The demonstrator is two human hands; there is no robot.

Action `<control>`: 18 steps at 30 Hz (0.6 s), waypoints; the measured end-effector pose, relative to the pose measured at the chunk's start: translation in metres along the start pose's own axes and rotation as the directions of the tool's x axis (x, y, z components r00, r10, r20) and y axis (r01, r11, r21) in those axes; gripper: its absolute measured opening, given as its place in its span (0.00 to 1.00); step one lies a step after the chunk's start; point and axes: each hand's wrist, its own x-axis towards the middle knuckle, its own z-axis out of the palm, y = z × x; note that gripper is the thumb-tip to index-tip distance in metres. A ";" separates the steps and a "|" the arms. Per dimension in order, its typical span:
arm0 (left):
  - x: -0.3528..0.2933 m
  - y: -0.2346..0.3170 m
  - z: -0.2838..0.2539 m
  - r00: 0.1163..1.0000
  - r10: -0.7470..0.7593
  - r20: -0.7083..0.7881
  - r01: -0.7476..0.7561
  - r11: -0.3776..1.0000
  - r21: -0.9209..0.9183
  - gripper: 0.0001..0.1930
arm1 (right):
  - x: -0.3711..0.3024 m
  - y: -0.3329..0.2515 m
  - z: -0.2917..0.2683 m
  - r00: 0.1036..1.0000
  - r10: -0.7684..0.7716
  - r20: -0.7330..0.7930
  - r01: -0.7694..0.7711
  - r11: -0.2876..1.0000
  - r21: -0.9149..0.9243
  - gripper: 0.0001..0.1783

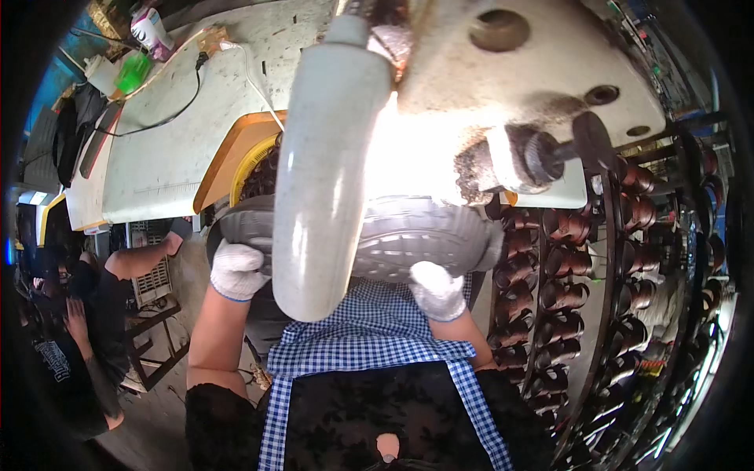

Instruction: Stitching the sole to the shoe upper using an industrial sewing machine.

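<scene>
A grey shoe [416, 239] with a ridged tread is turned sole toward me, under the bright light of the machine [448, 71]. My left hand [239, 272], in a white knit glove, is closed on the shoe's left end. My right hand [437, 291], gloved the same way, grips its lower edge nearer the right end. A whitish cylindrical part [326, 180] of the machine hangs in front and covers the sole's middle. Glare hides where the shoe meets the machine, and the shoe's upper is out of sight.
Racks of brown sandals [565, 294] stand close on my right. A yellow basket [250, 171] sits in the cutout of the white worktable [161, 177]. A black cable [169, 118] and a green container [132, 72] lie farther back. Another person [71, 337] sits at left.
</scene>
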 end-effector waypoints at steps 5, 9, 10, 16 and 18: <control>-0.015 -0.016 -0.038 0.998 0.065 -0.007 -0.065 0.993 -0.099 0.48 | 0.031 0.001 0.017 0.944 0.069 0.323 0.039 0.947 -0.318 0.44; -0.025 -0.037 -0.051 0.978 0.176 -0.115 -0.176 0.984 0.010 0.56 | 0.049 -0.017 0.026 0.892 0.266 0.366 -0.149 0.936 -0.318 0.39; -0.026 -0.035 -0.050 0.973 0.196 -0.119 -0.188 0.979 0.077 0.58 | 0.052 -0.023 0.029 0.848 0.357 0.392 -0.280 0.929 -0.240 0.39; 0.009 -0.007 -0.007 0.994 0.111 0.023 -0.108 0.862 0.496 0.55 | 0.086 -0.055 0.047 0.645 0.545 0.536 -0.348 0.833 -0.429 0.41; 0.025 -0.009 0.014 0.993 -0.024 0.120 -0.037 0.875 0.483 0.46 | 0.097 -0.061 0.054 0.593 0.545 0.593 -0.190 0.810 -0.554 0.38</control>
